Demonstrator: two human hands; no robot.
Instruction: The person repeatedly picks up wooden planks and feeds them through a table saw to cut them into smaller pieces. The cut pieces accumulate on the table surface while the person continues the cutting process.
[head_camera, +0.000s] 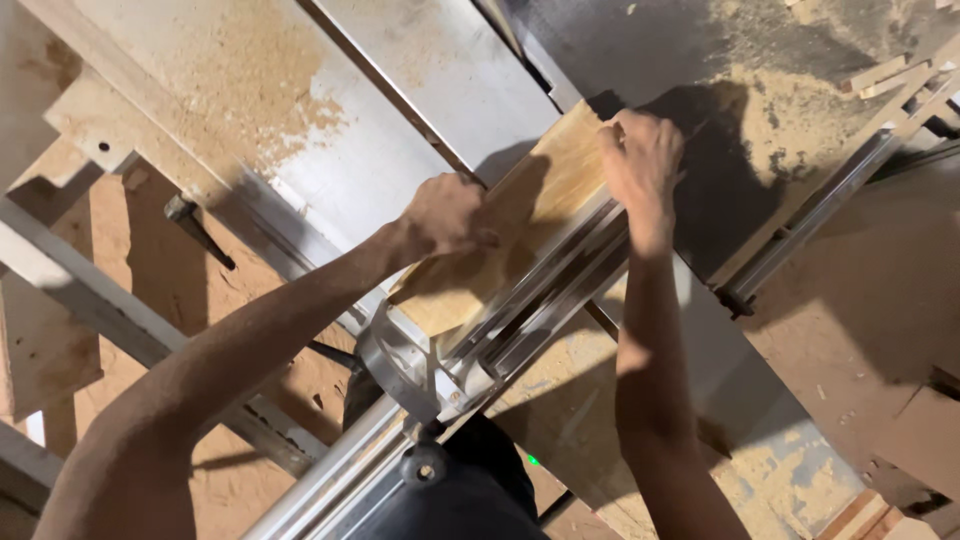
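Note:
A pale wooden board (540, 190) lies on a grey metal machine table (400, 150), running diagonally beside a long metal fence rail (545, 290). My left hand (447, 215) rests palm-down on the board's near part, fingers curled over it. My right hand (640, 160) presses on the board's far end, where it meets the fence. Both forearms reach in from the bottom of the head view.
Sawdust covers the table top (250, 80) and the floor (780, 110). A metal bar (810, 215) runs diagonally at the right. Wood offcuts (890, 75) lie at the top right. A black-tipped lever (195, 230) sticks out at the left. A machine housing (400, 365) sits below the board.

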